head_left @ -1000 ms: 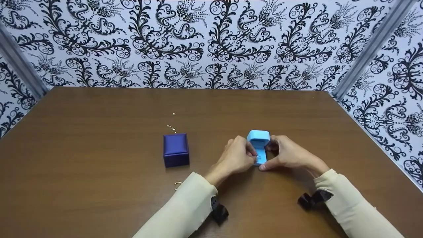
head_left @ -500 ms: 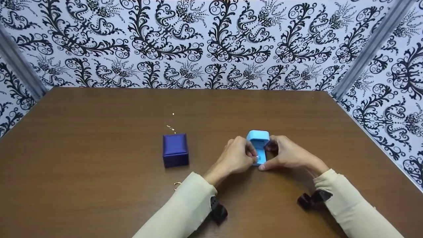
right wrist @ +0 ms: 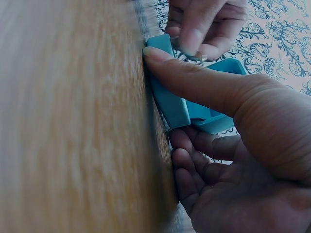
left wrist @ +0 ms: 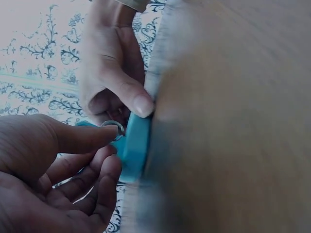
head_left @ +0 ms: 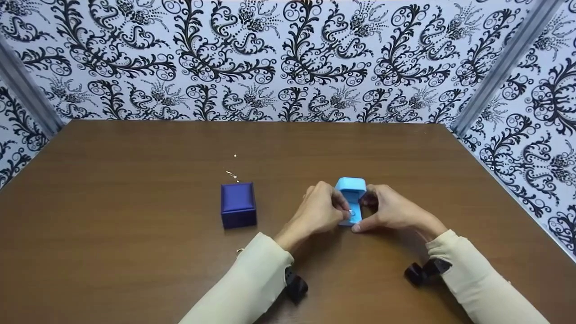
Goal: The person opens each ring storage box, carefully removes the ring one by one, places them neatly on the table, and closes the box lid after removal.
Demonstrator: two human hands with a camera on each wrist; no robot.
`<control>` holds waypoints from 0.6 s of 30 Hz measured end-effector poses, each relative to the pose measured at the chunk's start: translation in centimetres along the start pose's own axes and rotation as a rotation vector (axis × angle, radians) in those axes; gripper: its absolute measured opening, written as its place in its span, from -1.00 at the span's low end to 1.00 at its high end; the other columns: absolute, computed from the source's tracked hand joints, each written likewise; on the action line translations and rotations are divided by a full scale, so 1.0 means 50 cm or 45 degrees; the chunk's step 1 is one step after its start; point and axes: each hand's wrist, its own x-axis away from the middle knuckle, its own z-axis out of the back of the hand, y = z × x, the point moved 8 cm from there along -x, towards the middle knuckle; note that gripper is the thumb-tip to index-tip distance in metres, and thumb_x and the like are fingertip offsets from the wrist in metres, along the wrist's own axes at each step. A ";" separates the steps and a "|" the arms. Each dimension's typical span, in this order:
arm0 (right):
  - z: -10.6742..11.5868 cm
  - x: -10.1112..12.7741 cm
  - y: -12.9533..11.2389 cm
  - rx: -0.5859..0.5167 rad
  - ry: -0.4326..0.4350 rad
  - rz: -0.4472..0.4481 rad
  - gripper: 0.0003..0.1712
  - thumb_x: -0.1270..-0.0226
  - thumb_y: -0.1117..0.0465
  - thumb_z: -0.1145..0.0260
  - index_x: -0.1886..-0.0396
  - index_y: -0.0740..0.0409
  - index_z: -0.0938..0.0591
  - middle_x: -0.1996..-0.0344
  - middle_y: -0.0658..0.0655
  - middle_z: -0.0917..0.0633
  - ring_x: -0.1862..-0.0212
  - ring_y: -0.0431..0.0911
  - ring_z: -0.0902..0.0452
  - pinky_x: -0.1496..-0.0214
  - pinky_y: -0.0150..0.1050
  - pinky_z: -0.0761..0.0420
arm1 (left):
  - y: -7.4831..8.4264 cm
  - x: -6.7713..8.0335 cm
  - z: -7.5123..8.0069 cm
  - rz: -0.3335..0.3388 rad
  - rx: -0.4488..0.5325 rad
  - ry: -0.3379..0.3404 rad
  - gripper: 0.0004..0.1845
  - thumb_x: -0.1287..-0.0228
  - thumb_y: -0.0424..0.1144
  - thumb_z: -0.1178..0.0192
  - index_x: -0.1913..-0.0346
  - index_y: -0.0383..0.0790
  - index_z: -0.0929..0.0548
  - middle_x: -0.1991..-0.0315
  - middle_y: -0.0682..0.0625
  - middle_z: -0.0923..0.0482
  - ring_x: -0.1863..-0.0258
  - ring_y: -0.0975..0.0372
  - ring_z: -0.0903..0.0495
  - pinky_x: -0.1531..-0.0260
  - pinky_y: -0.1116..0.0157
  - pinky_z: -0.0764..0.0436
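A light blue ring box (head_left: pixel 351 184) stands with its lid up on the table, right of the middle. My right hand (head_left: pixel 397 210) grips its base from the right, the thumb at the front edge and the fingers behind. From the left, my left hand (head_left: pixel 318 209) pinches a silver-coloured ring (left wrist: pixel 114 126) between thumb and fingers at the box's cushion. In the right wrist view, the right thumb lies across the blue base (right wrist: pixel 167 97), and the ring is partly hidden by fingers. Whether the ring still touches the cushion I cannot tell.
A dark purple box (head_left: pixel 238 204), closed, stands left of my left hand. Behind it lie a thin gold chain (head_left: pixel 232 175) and a tiny shiny piece (head_left: pixel 235 155). A gold ring (head_left: pixel 240 251) peeks out beside my left sleeve. A patterned wall (head_left: pixel 288 58) rises behind the table.
My left hand has shifted slightly up with the silver-coloured ring, and its sleeve covers more of the gold ring on the table. My right hand and the box hold their place.
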 end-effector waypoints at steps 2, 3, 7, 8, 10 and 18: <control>-0.001 0.000 0.000 -0.008 -0.008 0.004 -0.38 0.04 0.27 -0.68 0.03 0.42 -0.58 0.23 0.16 -0.75 0.18 -0.05 -0.63 0.05 -0.32 -0.59 | 0.004 0.001 0.002 0.007 0.016 -0.022 -0.88 -0.08 -0.42 -0.48 0.52 -0.18 -0.78 0.59 0.16 -0.65 0.48 0.35 -0.52 0.43 0.40 -0.51; -0.001 -0.001 0.000 -0.008 -0.010 0.001 -0.38 0.04 0.27 -0.68 0.03 0.41 -0.58 0.23 0.16 -0.75 0.18 -0.05 -0.64 0.04 -0.32 -0.59 | 0.007 0.001 0.002 0.005 0.018 -0.038 -0.87 -0.07 -0.41 -0.49 0.53 -0.18 -0.78 0.60 0.17 -0.64 0.48 0.34 -0.51 0.44 0.40 -0.50; 0.000 -0.001 0.001 0.009 -0.010 0.003 -0.39 0.06 0.26 -0.69 0.04 0.37 -0.60 0.24 0.13 -0.75 0.19 -0.04 -0.62 0.04 -0.32 -0.58 | 0.016 0.003 -0.001 -0.001 -0.024 -0.134 -0.87 -0.02 -0.37 -0.54 0.56 -0.15 -0.79 0.65 0.20 -0.61 0.50 0.34 -0.45 0.50 0.42 -0.44; 0.000 -0.001 0.001 0.020 -0.005 0.003 -0.39 0.06 0.24 -0.69 0.04 0.36 -0.60 0.24 0.13 -0.74 0.19 -0.04 -0.62 0.04 -0.32 -0.58 | 0.018 0.004 -0.003 -0.001 -0.043 -0.164 -0.88 -0.02 -0.35 -0.54 0.56 -0.15 -0.79 0.66 0.20 -0.61 0.50 0.34 -0.44 0.51 0.42 -0.43; 0.001 0.000 0.000 0.036 0.002 0.008 -0.39 0.06 0.23 -0.69 0.05 0.37 -0.60 0.26 0.12 -0.73 0.21 -0.04 -0.59 0.06 -0.32 -0.56 | 0.020 0.007 -0.008 0.014 -0.083 -0.226 -0.88 -0.01 -0.32 -0.55 0.56 -0.13 -0.81 0.66 0.21 -0.61 0.48 0.33 -0.44 0.50 0.41 -0.43; 0.005 0.002 0.000 0.073 0.026 0.005 -0.39 0.07 0.21 -0.71 0.09 0.38 -0.60 0.30 0.11 -0.69 0.25 -0.07 -0.52 0.15 -0.34 -0.53 | 0.025 0.031 -0.029 0.071 -0.218 -0.459 -0.83 -0.02 -0.30 -0.57 0.61 -0.10 -0.80 0.67 0.20 -0.63 0.44 0.36 -0.50 0.44 0.39 -0.49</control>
